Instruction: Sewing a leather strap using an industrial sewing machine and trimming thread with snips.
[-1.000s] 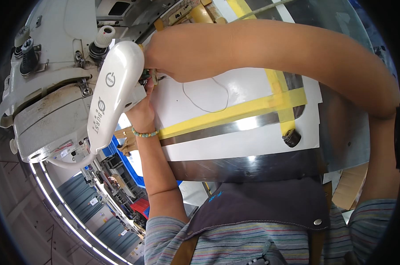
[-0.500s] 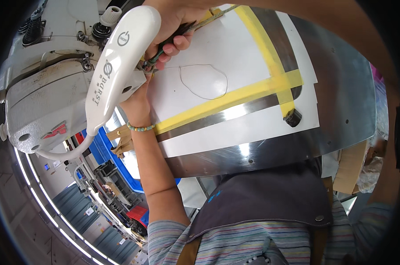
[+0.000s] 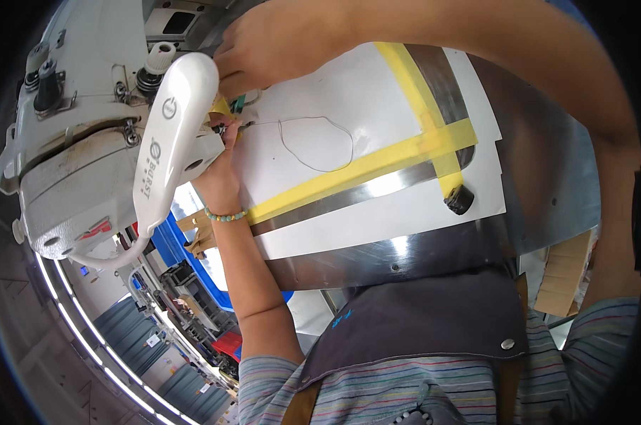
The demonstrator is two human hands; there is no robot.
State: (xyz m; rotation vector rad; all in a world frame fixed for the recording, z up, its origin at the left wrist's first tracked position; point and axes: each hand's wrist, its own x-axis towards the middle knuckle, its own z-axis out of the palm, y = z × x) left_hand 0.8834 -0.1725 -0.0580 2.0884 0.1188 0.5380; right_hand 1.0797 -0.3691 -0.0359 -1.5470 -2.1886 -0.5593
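Note:
At the head of a white sewing machine (image 3: 72, 170), partly behind a white clip-on lamp (image 3: 172, 127), both my hands work close together. My left hand (image 3: 223, 159) reaches up from below, a beaded bracelet on its wrist. The lamp covers most of its fingers; the fingertips show beside a small dark patterned piece (image 3: 247, 125). My right hand (image 3: 264, 53) arches over from the right with its fingers curled downward; what they hold is hidden. Just below them shows a small green thing (image 3: 237, 105). A thin loose thread (image 3: 351, 145) loops across the white sheet (image 3: 306, 152).
Yellow tape (image 3: 363, 164) edges the white sheet on the metal table (image 3: 356, 265). A black tape-wrapped piece (image 3: 459, 200) sits at the tape's corner. Spool pegs and tension knobs (image 3: 150, 78) stand on the machine. A blue bin (image 3: 166, 237) is at lower left, a cardboard box (image 3: 563, 273) at lower right.
My right hand has moved up and left, from beside the lamp to above the machine head, and the patterned cord stretching right has gone from view. My left hand stays nearly in place.

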